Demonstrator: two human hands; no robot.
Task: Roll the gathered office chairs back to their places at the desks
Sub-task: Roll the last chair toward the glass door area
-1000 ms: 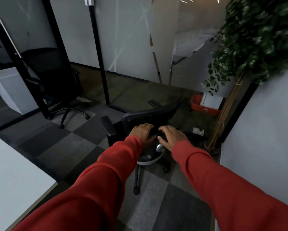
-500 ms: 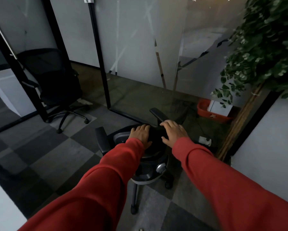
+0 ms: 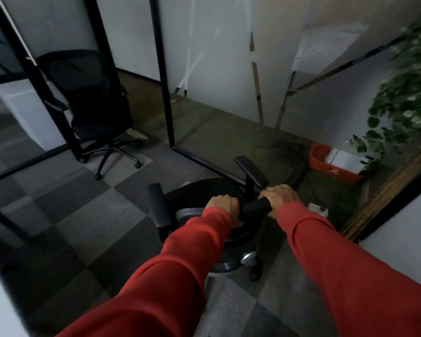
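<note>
A black office chair (image 3: 199, 193) with padded armrests stands on the carpet right in front of me, seen from behind and above. My left hand (image 3: 225, 205) and my right hand (image 3: 281, 197) both grip the top edge of its backrest, fingers curled over it. Red sleeves cover both arms. A second black mesh-backed office chair (image 3: 88, 93) stands at the back left, beside a black-framed glass partition (image 3: 163, 76). The near chair's wheel base is mostly hidden under its seat and my arms.
A frosted glass wall (image 3: 229, 57) runs across the back. A red bin (image 3: 326, 164) with white paper sits on the floor at the right, under a leafy potted tree (image 3: 404, 98). A white wall (image 3: 404, 242) closes the right side. A white desk edge (image 3: 0, 307) shows bottom left.
The near chair has rolled and turned, its seat and armrests now showing ahead of my hands. My fingers have curled tighter over the backrest top. The view has shifted right and closer.
</note>
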